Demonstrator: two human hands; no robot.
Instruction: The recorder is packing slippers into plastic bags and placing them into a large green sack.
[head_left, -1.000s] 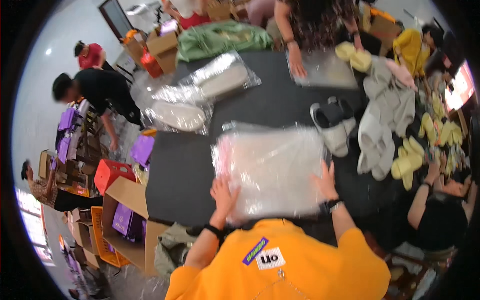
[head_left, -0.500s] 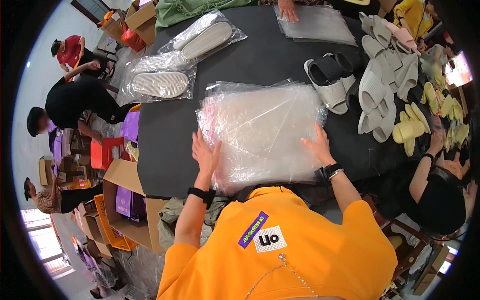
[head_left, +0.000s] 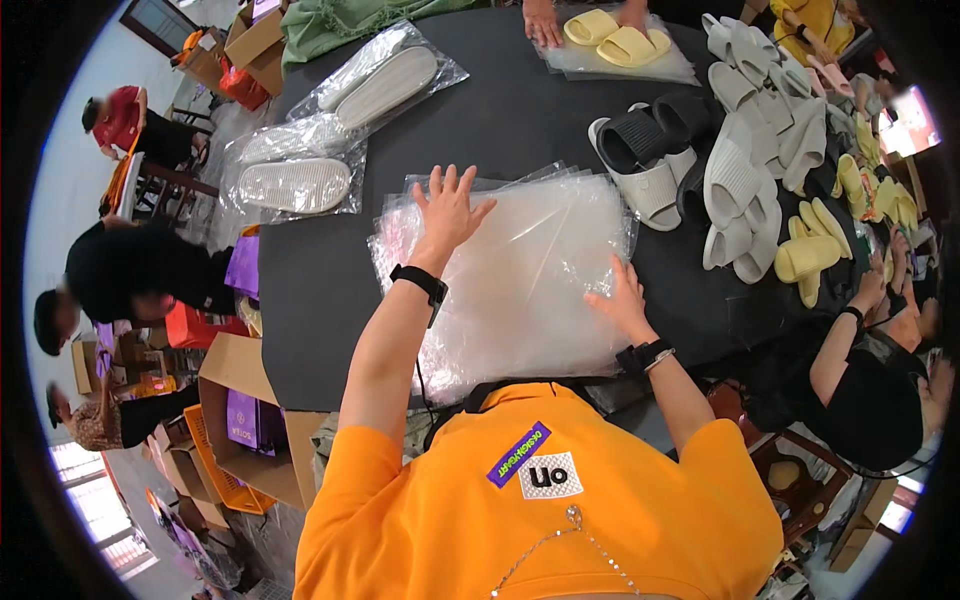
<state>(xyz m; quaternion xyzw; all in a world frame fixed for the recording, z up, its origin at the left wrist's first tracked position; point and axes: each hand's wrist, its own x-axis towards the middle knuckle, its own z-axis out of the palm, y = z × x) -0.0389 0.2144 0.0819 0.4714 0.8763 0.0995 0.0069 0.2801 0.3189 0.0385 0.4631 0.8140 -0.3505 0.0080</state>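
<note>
In the head view, a stack of clear plastic bags (head_left: 520, 280) lies on the black table (head_left: 320, 300) at its near edge, right in front of the person in the orange shirt (head_left: 540, 500); the shirt hides the stack's nearest edge, and how many bags lie in it cannot be told through the glare and wrinkles. The left hand (head_left: 447, 212) rests flat on the stack's far left corner, fingers spread wide and gripping nothing, a black band at its wrist. The right hand (head_left: 622, 298) lies on the stack near its right edge, fingers loosely spread and pressing down, holding nothing; its wrist carries a dark band and a bracelet. Just beyond the stack's far right corner sit a black and a grey slipper (head_left: 650, 150), and a heap of pale grey and yellow slippers (head_left: 760, 190) runs along the table's right edge, its far part bent and blurred by the lens rim. At the far left corner lie bagged pale slippers (head_left: 300, 185), with a second bagged pair (head_left: 385, 85) beyond them. At the far edge another person's hands (head_left: 545, 22), cut off by the frame top, rest by a yellow pair (head_left: 615, 40) on a clear bag. Cardboard boxes (head_left: 240, 400) stand on the floor off the table's left side.
</note>
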